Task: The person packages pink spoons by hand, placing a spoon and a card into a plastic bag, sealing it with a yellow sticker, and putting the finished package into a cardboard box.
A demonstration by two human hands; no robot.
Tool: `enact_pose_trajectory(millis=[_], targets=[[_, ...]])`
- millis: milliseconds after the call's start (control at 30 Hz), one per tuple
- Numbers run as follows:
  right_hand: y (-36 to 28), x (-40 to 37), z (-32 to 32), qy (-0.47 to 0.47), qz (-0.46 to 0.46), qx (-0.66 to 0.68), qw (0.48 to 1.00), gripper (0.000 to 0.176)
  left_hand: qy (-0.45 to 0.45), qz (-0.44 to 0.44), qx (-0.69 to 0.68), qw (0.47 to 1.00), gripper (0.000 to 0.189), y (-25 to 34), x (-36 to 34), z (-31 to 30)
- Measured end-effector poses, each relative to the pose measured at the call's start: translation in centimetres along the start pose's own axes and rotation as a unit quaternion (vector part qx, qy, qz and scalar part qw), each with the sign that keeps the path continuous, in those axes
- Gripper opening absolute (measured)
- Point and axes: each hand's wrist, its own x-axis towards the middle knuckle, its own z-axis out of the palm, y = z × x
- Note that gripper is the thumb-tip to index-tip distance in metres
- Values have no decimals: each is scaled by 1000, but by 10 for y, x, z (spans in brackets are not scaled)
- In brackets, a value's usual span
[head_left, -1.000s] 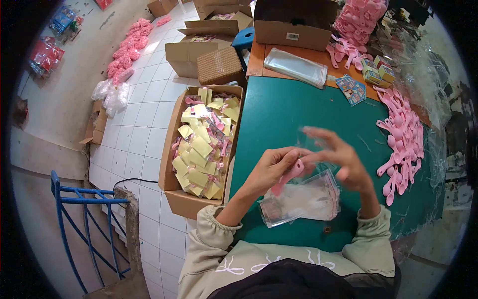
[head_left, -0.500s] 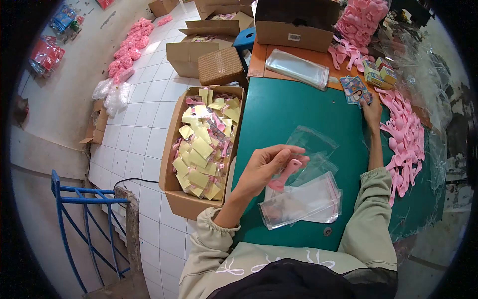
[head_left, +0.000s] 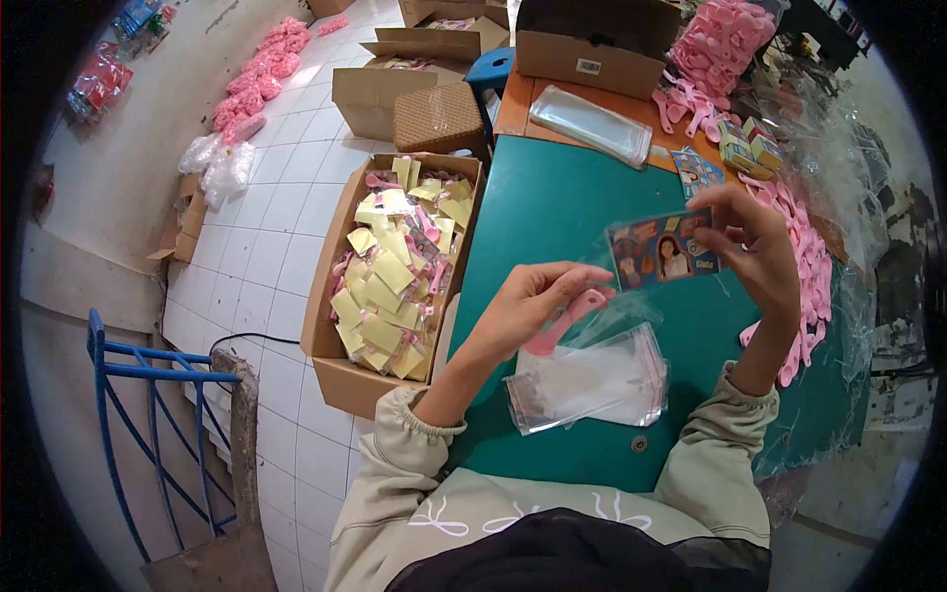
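Observation:
My left hand (head_left: 528, 308) pinches a clear plastic bag together with a pink scoop spoon (head_left: 562, 326), which slants down below the fingertips. Between the thumb and fingers of my right hand (head_left: 758, 247) is a printed card (head_left: 649, 253) with a portrait on it. The card's left end is right by my left fingertips, overlapping the clear film of the bag. Under both hands, a fanned stack of clear plastic bags (head_left: 607, 383) lies on the green tabletop (head_left: 538, 212).
Loose pink spoons (head_left: 807, 271) heap along the right side. More cards (head_left: 696, 170) lie beside small yellow boxes (head_left: 738, 150). Clear sleeves (head_left: 592, 126) rest at the back. Left of the table, a carton (head_left: 350, 395) holds packed spoons with yellow cards.
My right hand has come back from the card pile with a card, bringing it to my left hand. My left hand keeps its pinch on the bag and spoon.

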Motion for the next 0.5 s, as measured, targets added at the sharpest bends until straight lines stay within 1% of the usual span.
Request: enact_pose_trajectory(millis=[33,100,133,167,200,300,400,467,500], targets=[[-11,-3,3,-6,-33,-40,999,27,-11,-8,27,1000,34,2,-1,0],[-16,-8,8,-26,-65,-55,996,29,-35,-21,82,996,33,8,-3,-1],[-19,-9,9,-36,-82,-63,994,30,-41,-42,89,994,32,9,-4,-1],[-26,-11,11,-42,-91,-92,991,29,-48,-63,96,992,31,8,-4,-1],[-27,-12,14,-56,-78,-79,992,27,-54,-84,103,990,30,7,-5,-1],[-25,-13,27,-109,-50,-35,992,23,-68,-37,146,986,29,3,-6,0],[-21,-8,41,-176,-50,-4,983,25,-71,18,97,993,28,3,-10,5],[-18,-4,52,-220,-61,-8,973,27,-74,-19,140,987,31,12,-14,5],[-17,-2,52,-235,-74,-12,969,21,-76,-38,160,983,33,16,-16,4]])
